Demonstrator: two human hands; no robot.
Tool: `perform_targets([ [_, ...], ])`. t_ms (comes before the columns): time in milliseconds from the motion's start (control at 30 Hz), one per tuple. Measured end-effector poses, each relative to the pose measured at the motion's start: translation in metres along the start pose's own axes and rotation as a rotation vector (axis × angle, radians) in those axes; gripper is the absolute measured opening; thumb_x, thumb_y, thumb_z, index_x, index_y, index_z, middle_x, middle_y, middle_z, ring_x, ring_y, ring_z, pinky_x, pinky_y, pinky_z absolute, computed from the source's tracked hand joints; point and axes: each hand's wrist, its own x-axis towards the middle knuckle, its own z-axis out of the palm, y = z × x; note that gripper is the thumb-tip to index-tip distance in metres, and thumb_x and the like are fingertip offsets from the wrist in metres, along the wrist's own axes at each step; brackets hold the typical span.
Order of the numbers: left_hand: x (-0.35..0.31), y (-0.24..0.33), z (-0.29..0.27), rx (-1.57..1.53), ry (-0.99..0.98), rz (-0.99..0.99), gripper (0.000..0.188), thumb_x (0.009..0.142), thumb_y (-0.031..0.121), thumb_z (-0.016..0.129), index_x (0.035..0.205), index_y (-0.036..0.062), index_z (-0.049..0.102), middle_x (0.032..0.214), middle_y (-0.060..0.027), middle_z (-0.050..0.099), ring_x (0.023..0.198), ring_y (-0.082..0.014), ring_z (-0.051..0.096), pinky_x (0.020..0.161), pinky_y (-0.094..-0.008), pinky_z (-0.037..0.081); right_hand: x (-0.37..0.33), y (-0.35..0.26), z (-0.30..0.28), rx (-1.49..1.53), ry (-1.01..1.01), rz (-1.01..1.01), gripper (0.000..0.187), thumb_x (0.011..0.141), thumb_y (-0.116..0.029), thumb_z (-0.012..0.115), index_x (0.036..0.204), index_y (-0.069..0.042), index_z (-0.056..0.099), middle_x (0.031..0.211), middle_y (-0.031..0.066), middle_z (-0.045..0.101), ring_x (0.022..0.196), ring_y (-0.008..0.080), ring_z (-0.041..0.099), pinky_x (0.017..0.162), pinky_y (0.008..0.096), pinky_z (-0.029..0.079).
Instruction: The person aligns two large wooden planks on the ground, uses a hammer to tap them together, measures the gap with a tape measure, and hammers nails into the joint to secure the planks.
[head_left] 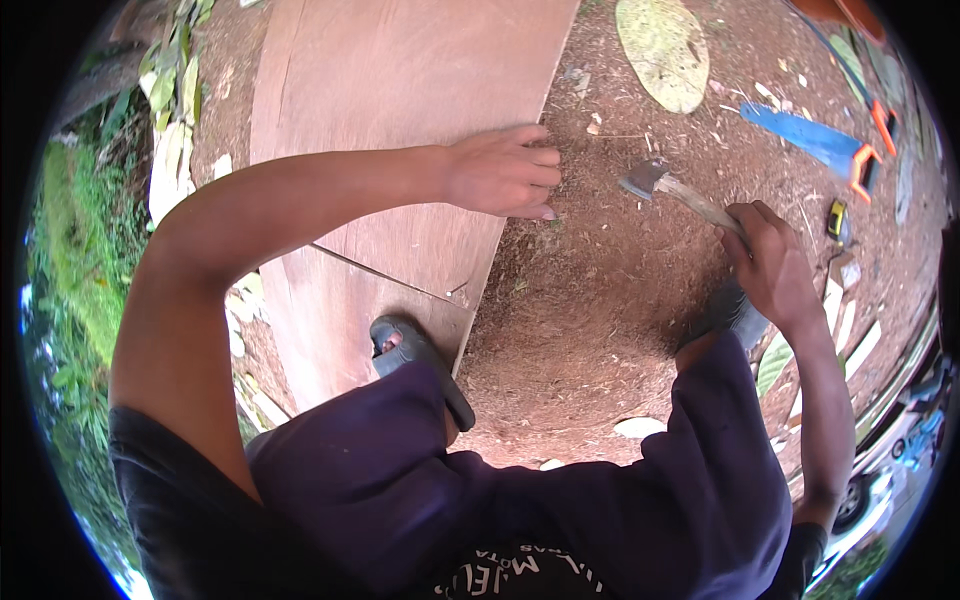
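A large reddish-brown plywood sheet [400, 90] is laid flat on bare, sawdust-strewn red earth, and every place below is given from it. The left hand [500, 170] is rested on the sheet's right edge, palm down, with its fingers curled together and its fingertips at the rim; nothing is clamped in it. A thin straight cut or seam is seen across the sheet just below that hand's forearm. A foot in a dark grey rubber sandal [415, 360] is planted on the near end of the sheet, close to its right edge.

A small hatchet with a grey steel head and pale wooden handle [672, 188] is held just to the right of the sheet, above the earth, its head turned toward the sheet. The right hand [770, 265] is closed tightly around the lower end of that handle. The two hands are kept apart, with the hatchet head between them.

Farther right of the sheet, a handsaw with a blue blade cover and orange-and-black grip [825, 145] is left on the ground, and a large dried yellow leaf [662, 50] is seen beyond the sheet's far right edge
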Motion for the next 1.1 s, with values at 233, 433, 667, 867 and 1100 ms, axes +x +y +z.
perform_targets([
  [233,-0.002,-0.004,0.017,-0.087,-0.024,0.051,0.036,0.097,0.034,0.067,0.069,0.0106,0.067,0.075,0.0014,0.058,0.087,-0.018,0.054,0.091,-0.0372,0.046,-0.058,-0.025,0.033,0.052,0.005,0.267,0.022,0.099,-0.018,0.064,0.108,0.002,0.066,0.095,0.0236,0.067,0.093,0.0438,0.065,0.082,0.0499,0.05],
  [433,0.001,0.007,0.027,0.014,0.061,0.009,0.037,0.098,0.03,0.067,0.068,0.0082,0.068,0.073,0.0016,0.059,0.081,-0.0167,0.056,0.089,-0.0348,0.047,-0.047,-0.055,0.096,0.067,-0.059,0.535,0.029,0.103,-0.027,0.06,0.103,0.002,0.066,0.086,0.0213,0.068,0.076,0.0409,0.067,0.071,0.0503,0.051],
  [667,-0.001,0.0,0.029,-0.003,0.143,0.017,0.032,0.094,0.022,0.071,0.066,0.0077,0.067,0.073,-0.0007,0.058,0.083,-0.0167,0.057,0.087,-0.0335,0.048,-0.037,-0.154,0.151,0.831,-0.009,0.972,0.038,0.109,-0.03,0.044,0.109,0.003,0.063,0.076,0.0096,0.061,0.06,0.0144,0.055,0.05,0.0378,0.046],
  [867,-0.004,0.01,0.026,-0.018,0.136,-0.011,0.022,0.093,0.017,0.07,0.073,0.0082,0.071,0.076,-0.0006,0.059,0.085,-0.0173,0.057,0.083,-0.0345,0.047,-0.051,-0.22,0.191,0.886,0.098,1.094,0.037,0.108,-0.027,0.044,0.115,0.004,0.063,0.084,0.0158,0.064,0.063,0.0209,0.06,0.055,0.0417,0.05],
  [1100,-0.004,0.009,0.023,-0.007,0.13,-0.003,0.022,0.093,0.016,0.068,0.074,0.0068,0.07,0.077,-0.002,0.058,0.086,-0.0186,0.058,0.083,-0.0351,0.046,-0.027,-0.235,0.235,0.157,0.881,0.504,0.033,0.101,-0.022,0.054,0.117,0.007,0.06,0.09,0.0334,0.067,0.091,0.0516,0.066,0.087,0.0549,0.051],
])
